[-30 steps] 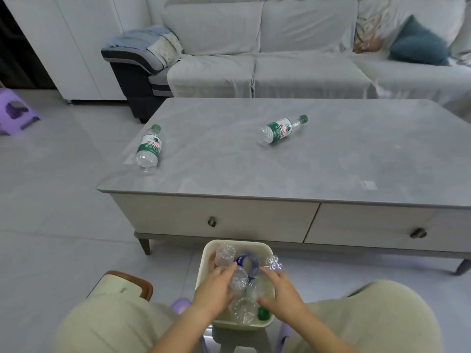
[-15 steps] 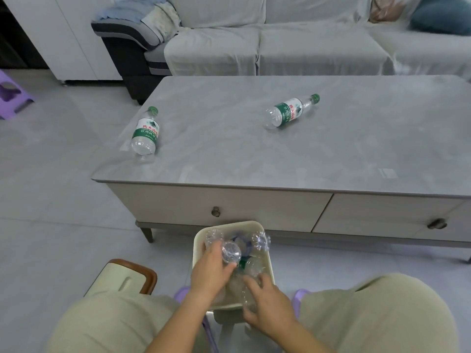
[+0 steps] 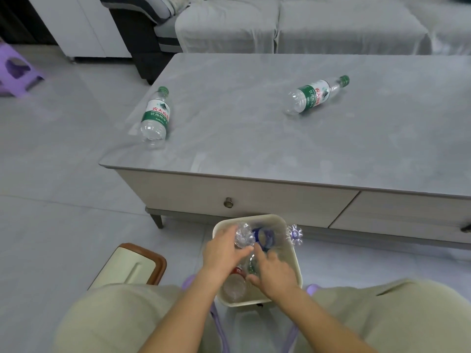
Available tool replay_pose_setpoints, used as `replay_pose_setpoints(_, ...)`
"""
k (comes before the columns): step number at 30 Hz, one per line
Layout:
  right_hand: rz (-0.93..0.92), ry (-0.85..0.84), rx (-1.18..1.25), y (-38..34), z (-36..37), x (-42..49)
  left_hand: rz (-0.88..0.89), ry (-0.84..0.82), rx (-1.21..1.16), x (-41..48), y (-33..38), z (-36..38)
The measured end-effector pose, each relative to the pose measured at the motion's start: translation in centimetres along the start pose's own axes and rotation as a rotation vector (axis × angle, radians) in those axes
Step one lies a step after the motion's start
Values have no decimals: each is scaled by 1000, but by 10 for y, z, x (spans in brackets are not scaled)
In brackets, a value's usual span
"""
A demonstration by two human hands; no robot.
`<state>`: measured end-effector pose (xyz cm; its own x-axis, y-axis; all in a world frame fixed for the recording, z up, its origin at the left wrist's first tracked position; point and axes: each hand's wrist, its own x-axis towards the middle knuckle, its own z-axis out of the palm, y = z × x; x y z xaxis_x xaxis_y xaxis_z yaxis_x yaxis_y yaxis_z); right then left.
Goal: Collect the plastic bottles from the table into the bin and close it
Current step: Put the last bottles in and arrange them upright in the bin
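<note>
A cream bin (image 3: pixel 293 253) stands on the floor between my knees, packed with several clear plastic bottles. My left hand (image 3: pixel 224 253) grips the base end of one clear bottle (image 3: pixel 244 236) at the bin's top. My right hand (image 3: pixel 274 275) presses down on another bottle (image 3: pixel 252 263) inside the bin. One bottle's base (image 3: pixel 294 234) pokes over the bin's right rim. Two green-labelled bottles lie on the grey table (image 3: pixel 254 149): one (image 3: pixel 155 117) near its left edge, one (image 3: pixel 314 95) further back in the middle.
The bin's lid (image 3: pixel 130 268), cream with a brown rim, lies on the floor to the left. A grey sofa (image 3: pixel 305 24) stands behind the table. A purple stool (image 3: pixel 15 70) is at the far left. Table drawers with knobs (image 3: pixel 228 202) face me.
The view has tilted down and shifted left. Both hands stay in the bin; my right hand has moved up toward the middle, and a bottle base now sticks out past the right rim.
</note>
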<state>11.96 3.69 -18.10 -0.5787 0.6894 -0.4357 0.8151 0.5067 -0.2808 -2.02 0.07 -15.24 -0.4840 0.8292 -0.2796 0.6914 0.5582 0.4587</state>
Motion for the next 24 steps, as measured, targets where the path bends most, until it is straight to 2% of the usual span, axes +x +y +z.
replay_pose_setpoints(6,53,-70,70,11,6,2,46,-26,-26,-12,-16,20)
replay_pose_setpoints(9,29,-86,152,18,7,3,-48,-80,-214,-25,-34,26)
replay_pose_setpoints(10,20,-91,219,20,8,1,-72,-96,-204,-29,-41,32)
replay_pose_setpoints(13,55,-84,430,31,13,-9,-58,-174,243,-41,-57,53)
replay_pose_setpoints(14,80,-74,378,37,13,-13,-40,-172,361,-43,-59,61)
replay_pose_setpoints(18,21,-135,-167,54,10,-15,86,-226,595,-36,-44,80)
replay_pose_setpoints(21,-25,-244,-211,58,17,-6,51,-338,645,-25,-36,92)
replay_pose_setpoints(24,-34,-321,-275,55,25,6,23,-368,711,-17,-32,99)
